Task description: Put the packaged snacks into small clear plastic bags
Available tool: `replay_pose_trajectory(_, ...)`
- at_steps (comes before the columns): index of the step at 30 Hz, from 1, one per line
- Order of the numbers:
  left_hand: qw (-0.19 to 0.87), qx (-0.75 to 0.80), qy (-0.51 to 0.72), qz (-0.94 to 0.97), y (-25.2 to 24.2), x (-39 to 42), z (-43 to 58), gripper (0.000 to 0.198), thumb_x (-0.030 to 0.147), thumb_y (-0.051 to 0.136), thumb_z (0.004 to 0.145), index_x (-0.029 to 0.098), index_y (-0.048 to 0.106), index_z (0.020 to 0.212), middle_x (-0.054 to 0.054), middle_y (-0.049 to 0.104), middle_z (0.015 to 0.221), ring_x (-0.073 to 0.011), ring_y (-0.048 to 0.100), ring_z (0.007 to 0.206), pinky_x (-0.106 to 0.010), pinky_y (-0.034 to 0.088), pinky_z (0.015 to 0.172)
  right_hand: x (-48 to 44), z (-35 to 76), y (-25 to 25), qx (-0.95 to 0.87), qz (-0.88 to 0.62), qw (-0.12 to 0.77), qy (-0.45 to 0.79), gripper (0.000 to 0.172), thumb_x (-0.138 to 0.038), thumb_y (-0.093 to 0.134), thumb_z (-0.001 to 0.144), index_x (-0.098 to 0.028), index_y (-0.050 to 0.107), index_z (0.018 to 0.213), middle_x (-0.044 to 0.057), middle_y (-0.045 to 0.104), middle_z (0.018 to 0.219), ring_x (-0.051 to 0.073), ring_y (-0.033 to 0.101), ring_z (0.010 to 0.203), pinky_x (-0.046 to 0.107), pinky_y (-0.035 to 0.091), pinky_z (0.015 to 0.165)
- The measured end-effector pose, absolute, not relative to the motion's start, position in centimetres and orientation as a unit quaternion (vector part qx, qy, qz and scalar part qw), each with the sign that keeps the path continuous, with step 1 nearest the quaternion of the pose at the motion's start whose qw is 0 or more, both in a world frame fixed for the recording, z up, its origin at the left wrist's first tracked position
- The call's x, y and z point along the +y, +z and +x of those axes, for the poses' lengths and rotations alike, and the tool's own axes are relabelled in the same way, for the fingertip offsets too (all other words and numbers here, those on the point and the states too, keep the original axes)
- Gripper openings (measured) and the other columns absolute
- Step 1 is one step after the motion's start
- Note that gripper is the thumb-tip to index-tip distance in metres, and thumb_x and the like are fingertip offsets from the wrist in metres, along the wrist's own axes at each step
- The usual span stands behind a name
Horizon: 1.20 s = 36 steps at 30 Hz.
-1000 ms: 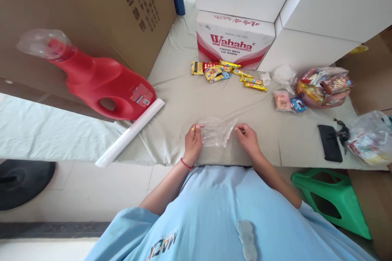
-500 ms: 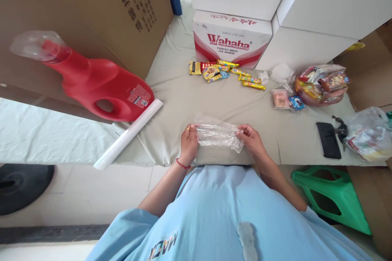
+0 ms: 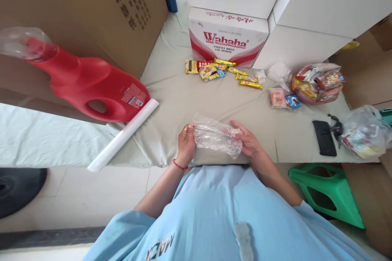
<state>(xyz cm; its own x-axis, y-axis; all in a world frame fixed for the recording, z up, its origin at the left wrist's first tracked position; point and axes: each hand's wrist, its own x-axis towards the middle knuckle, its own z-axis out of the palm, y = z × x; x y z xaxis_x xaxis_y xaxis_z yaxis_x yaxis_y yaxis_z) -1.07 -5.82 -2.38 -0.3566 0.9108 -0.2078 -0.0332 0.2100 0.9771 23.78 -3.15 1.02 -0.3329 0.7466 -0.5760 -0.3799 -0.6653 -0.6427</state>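
Observation:
A crinkled sheet of clear plastic film (image 3: 211, 135) is stretched between my two hands, just over the near part of the cloth-covered table. My left hand (image 3: 186, 143), with a red cord at the wrist, pinches its left end between thumb and curled fingers. At the other end, my right hand (image 3: 248, 140) keeps its thumb on the film, while the index finger is lifted away and the other fingers are partly behind the plastic. Whether the film is a single sheet or a bag, I cannot tell.
To the left lie a white roll (image 3: 124, 135) and a big red jug (image 3: 98, 85). Small snack packets (image 3: 214, 70) sit before a Wahaha carton (image 3: 226, 38). On the right are a bag of snacks (image 3: 318, 83), a black phone (image 3: 324, 138) and a green stool (image 3: 327, 191) below.
My right index finger has lifted and its fingers have spread and slid along the film's right end. My left hand keeps its pinch. The whole view has shifted slightly.

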Motion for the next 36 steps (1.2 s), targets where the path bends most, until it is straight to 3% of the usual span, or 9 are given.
replay_pose_trajectory(6,0.415,0.651,0.510,0.381,-2.0,-5.9,-1.2,0.047,0.064,0.048,0.104,0.023,0.071,0.098,0.000,0.057,0.071,-0.0186,0.052,0.069,-0.031,0.044,0.070,-2.9,24.2,2.1,-0.273,-0.451,0.288,0.799,0.053,-0.032,0.094,0.067,-0.025,0.074,0.115,0.001,0.078,0.096,0.017,0.068,0.073,0.028,0.051,0.067)
replay_pose_trajectory(11,0.443,0.640,0.513,0.362,-1.6,-5.8,-1.1,0.045,0.064,0.051,0.102,0.023,0.071,0.100,0.000,0.055,0.067,-0.0194,0.052,0.068,-0.030,0.042,0.066,-2.4,24.9,1.8,-0.314,-0.483,0.306,0.758,0.054,-0.043,0.094,0.062,-0.024,0.073,0.109,0.002,0.074,0.093,0.018,0.064,0.074,0.029,0.050,0.064)
replay_pose_trajectory(13,0.450,0.636,0.519,0.352,-1.5,-5.7,-1.1,0.044,0.063,0.053,0.102,0.023,0.072,0.100,0.001,0.052,0.063,-0.0189,0.049,0.064,-0.030,0.040,0.063,-2.2,25.3,1.3,-0.322,-0.500,0.307,0.744,0.055,-0.050,0.093,0.060,-0.024,0.072,0.103,-0.001,0.066,0.076,0.013,0.052,0.059,0.026,0.042,0.053)
replay_pose_trajectory(15,0.453,0.634,0.524,0.345,-1.4,-5.6,-1.2,0.044,0.063,0.054,0.101,0.023,0.073,0.099,0.003,0.047,0.060,-0.0180,0.044,0.059,-0.031,0.038,0.060,-2.1,25.8,0.9,-0.319,-0.508,0.305,0.740,0.053,-0.056,0.093,0.059,-0.023,0.070,0.093,-0.007,0.049,0.061,0.008,0.031,0.049,0.024,0.027,0.045)
replay_pose_trajectory(18,0.451,0.635,0.529,0.337,-1.5,-5.5,-1.3,0.045,0.065,0.054,0.101,0.024,0.073,0.099,0.003,0.047,0.060,-0.0179,0.044,0.058,-0.031,0.039,0.060,-2.0,26.6,0.7,-0.295,-0.500,0.313,0.752,0.056,-0.070,0.088,0.063,-0.023,0.059,0.075,-0.011,0.027,0.055,0.006,0.015,0.050,0.024,0.017,0.045)
replay_pose_trajectory(20,0.451,0.636,0.534,0.328,-1.7,-5.4,-1.5,0.046,0.066,0.054,0.100,0.024,0.072,0.100,0.002,0.050,0.062,-0.0187,0.048,0.062,-0.031,0.040,0.062,-1.9,27.3,0.9,-0.279,-0.488,0.322,0.762,0.057,-0.071,0.087,0.065,-0.022,0.060,0.077,-0.011,0.026,0.058,0.006,0.015,0.051,0.023,0.017,0.046)
replay_pose_trajectory(25,0.471,0.629,0.539,0.304,-2.3,-5.3,-2.0,0.049,0.069,0.052,0.100,0.024,0.071,0.101,0.003,0.047,0.059,-0.0171,0.047,0.058,-0.030,0.038,0.058,-1.7,30.6,2.4,-0.298,-0.503,0.353,0.730,0.052,-0.043,0.095,0.064,-0.021,0.074,0.106,-0.010,0.034,0.065,0.006,0.017,0.053,0.022,0.016,0.048)
replay_pose_trajectory(32,0.479,0.622,0.539,0.304,-2.0,-4.9,-1.6,0.047,0.066,0.056,0.100,0.022,0.072,0.100,0.004,0.044,0.058,-0.0160,0.043,0.055,-0.031,0.036,0.057,-1.6,35.3,3.4,-0.347,-0.586,0.428,0.595,0.039,-0.042,0.091,0.066,-0.024,0.074,0.096,-0.009,0.034,0.060,0.009,0.022,0.051,0.024,0.017,0.047)
replay_pose_trajectory(36,0.521,0.596,0.545,0.277,-1.5,-4.5,-1.2,0.048,0.068,0.059,0.097,0.022,0.071,0.096,0.004,0.042,0.059,-0.0131,0.038,0.052,-0.029,0.031,0.052,-2.4,32.5,3.5,-0.451,-0.619,0.481,0.426,0.028,-0.046,0.083,0.079,-0.025,0.070,0.093,-0.005,0.048,0.065,0.011,0.036,0.055,0.027,0.029,0.051)
